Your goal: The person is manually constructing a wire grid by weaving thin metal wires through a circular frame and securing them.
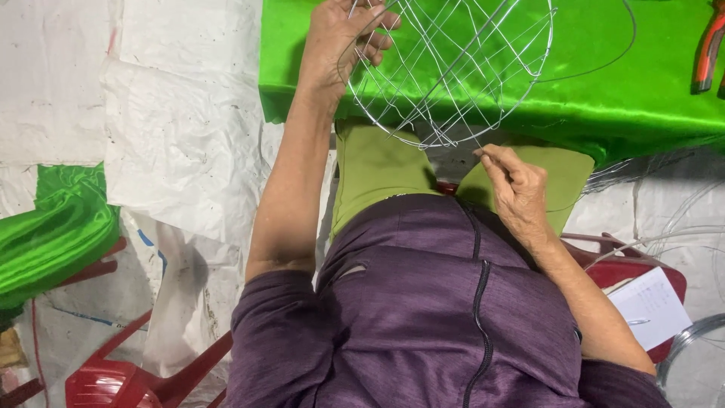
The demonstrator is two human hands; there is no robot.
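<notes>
Silver round wire frame (453,68) on green satin cloth (642,91), far centre. My left hand (343,38) grips rim; right hand (517,189) pinches near wire end. Lattice mostly woven, near edge unfinished.

Green cloth, red chairs and white sheeting surround you.

Ahead of you the tabletop (649,98) is draped in shiny green satin, and red-handled pliers (708,54) lie at its far right edge. A second heap of the same green fabric (53,234) rests on a red plastic chair (121,381) to your left. Crumpled white plastic sheeting (174,143) covers the floor on that side. To your right a sheet of white paper (651,306) lies on another red chair (642,268), with loose coils of thin wire (691,355) just beside it. You wear a purple zipped top (423,302) and olive-green trousers (374,166).
</notes>
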